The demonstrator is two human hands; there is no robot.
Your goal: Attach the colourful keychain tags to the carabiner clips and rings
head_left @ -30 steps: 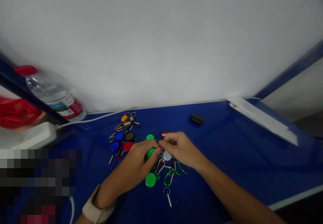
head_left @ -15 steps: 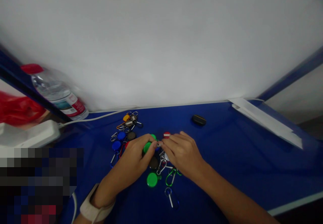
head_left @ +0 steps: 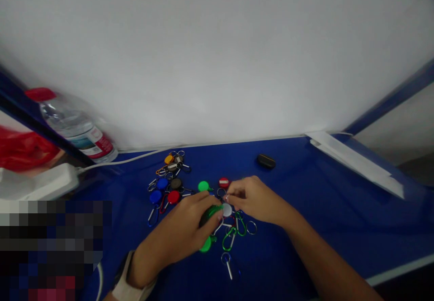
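Note:
Both hands meet over a heap of coloured key tags and small carabiners on the blue table [head_left: 305, 210]. My left hand [head_left: 185, 228] is closed round a green tag [head_left: 214, 211], its fingers curled over the heap. My right hand [head_left: 254, 199] pinches something small by a silver-white tag [head_left: 227, 209]; I cannot make out what it grips. Another green tag [head_left: 205, 245] shows under my left hand. Green carabiners [head_left: 233, 233] and a loose ring [head_left: 251, 227] lie just in front of the hands. A loose carabiner [head_left: 226, 262] lies nearer to me.
More tags lie behind the hands: green [head_left: 203, 185], red [head_left: 224, 182], and a blue, red, black and orange group [head_left: 166, 185]. A small black object [head_left: 266, 161] sits farther back. A water bottle [head_left: 73, 127], a white power strip [head_left: 37, 183] and its cable are at left.
My left hand moved nearer to me and lower, onto the heap. My right hand shifted right and its fingers drew into a pinch. The green and red tags behind the hands are uncovered.

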